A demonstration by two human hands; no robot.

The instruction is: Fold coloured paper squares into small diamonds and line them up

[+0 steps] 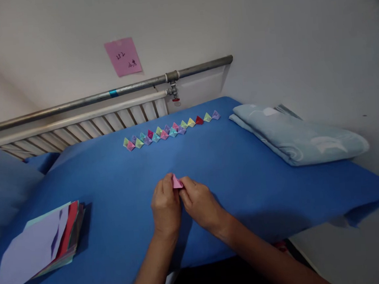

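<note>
A small piece of folded pink paper (176, 182) is pinched between my two hands, above the near middle of the blue-covered table. My left hand (165, 203) is closed on its left side, thumb and fingers bent. From the right, my right hand (199, 202) grips its other edge with the fingertips. The paper looks like a pointed, roughly triangular shape; its lower part is partly hidden by my fingers. Farther back lie several small folded paper pieces (164, 135) in many colours, set side by side in two rows, with a single row reaching right.
A stack of coloured paper sheets (33, 246), lilac on top, lies at the left. A folded pale-blue patterned cloth (303, 135) rests at the right on the blue table cover (124, 234). Behind stand a radiator (90, 125) and a metal pipe (139, 85) with a valve.
</note>
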